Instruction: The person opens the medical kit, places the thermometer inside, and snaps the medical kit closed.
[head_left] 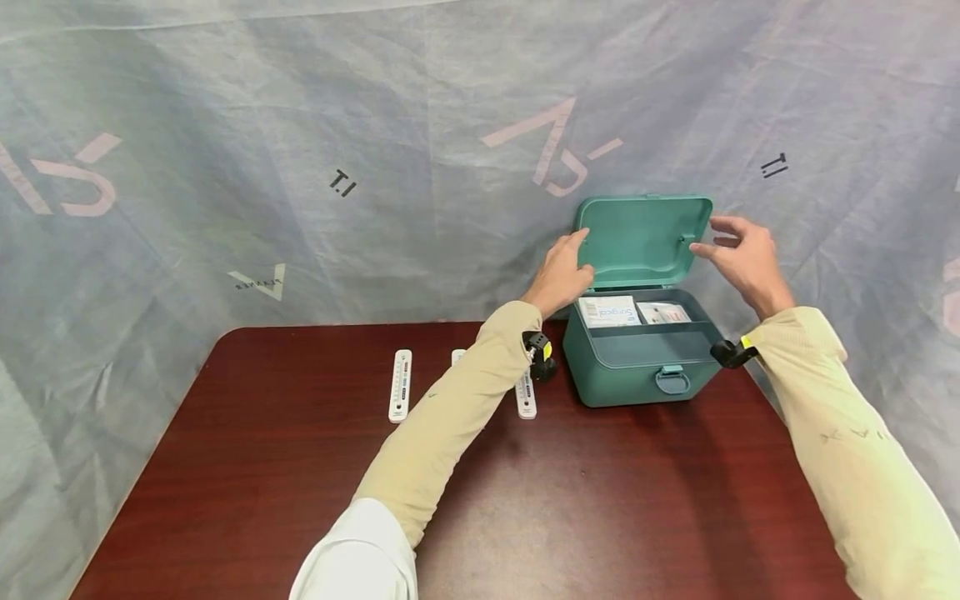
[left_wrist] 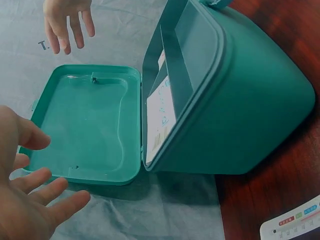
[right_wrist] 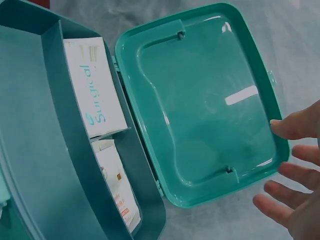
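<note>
A green storage box (head_left: 615,385) stands on the table with its lid (head_left: 645,237) raised at the back. My left hand (head_left: 558,273) is at the lid's left edge, its fingers extended and spread in the left wrist view. On the other side, my right hand (head_left: 750,260) has its thumb tip right at the lid's edge, the other fingers apart and loosely bent. Neither hand grips anything. Behind the divider in the box's upper tray sit a white carton (right_wrist: 95,87) marked "Surgical" and a white packet (right_wrist: 119,185) with orange print. The tray's front compartment (right_wrist: 32,130) shows its bare floor.
Left of the box, white thermometers with printed scales lie on the dark red table (head_left: 247,450): one far left (head_left: 401,386), one partly under my left sleeve (head_left: 457,357), one beside the box (head_left: 527,400). A grey printed cloth (head_left: 420,208) hangs close behind the table.
</note>
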